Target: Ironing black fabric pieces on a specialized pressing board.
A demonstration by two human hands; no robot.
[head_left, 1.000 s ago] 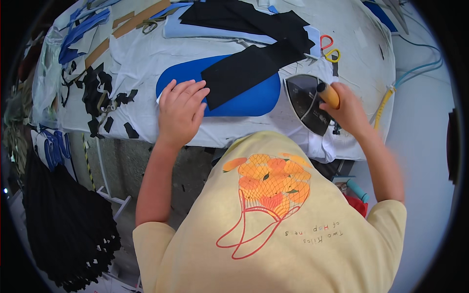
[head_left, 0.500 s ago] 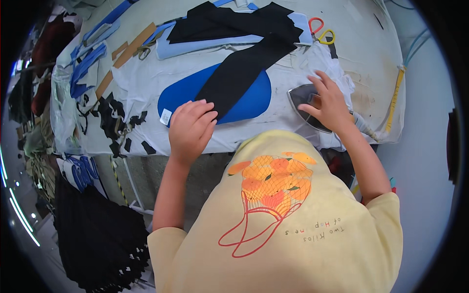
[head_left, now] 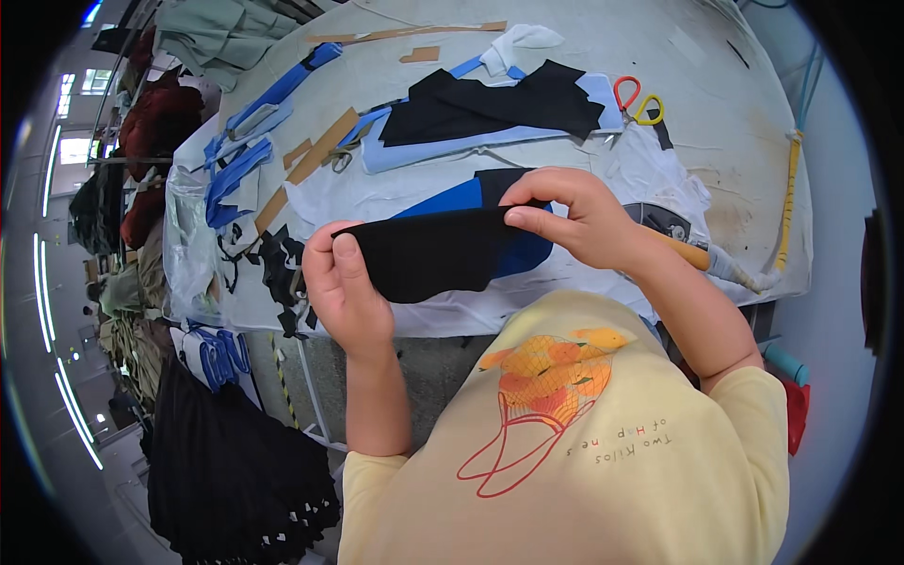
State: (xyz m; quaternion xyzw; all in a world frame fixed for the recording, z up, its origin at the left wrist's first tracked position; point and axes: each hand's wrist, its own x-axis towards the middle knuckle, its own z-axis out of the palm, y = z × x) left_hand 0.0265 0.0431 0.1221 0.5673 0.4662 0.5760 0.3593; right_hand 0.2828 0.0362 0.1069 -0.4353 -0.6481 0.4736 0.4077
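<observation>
A black fabric piece [head_left: 424, 254] is stretched between my hands above the near edge of the table. My left hand [head_left: 348, 282] pinches its left corner with the thumb on top. At the other end, my right hand [head_left: 574, 217] grips the upper edge between thumb and fingers. Behind and below the cloth lies a blue oval pad [head_left: 447, 201], partly covered by it. An iron [head_left: 659, 222] with a wooden handle stands just past my right wrist, partly hidden by my forearm.
More black fabric pieces [head_left: 494, 105] lie on a light blue sheet [head_left: 395, 155] farther back. Scissors [head_left: 638, 104] with red and yellow handles rest beside them. Black scraps [head_left: 280, 268] and blue strips [head_left: 235, 179] lie at left. A dark garment [head_left: 231, 461] hangs below the table's left side.
The black fabric piece has been lifted off the blue pad and is now held at both ends. My right hand has moved left from the iron to the cloth. The view has shifted.
</observation>
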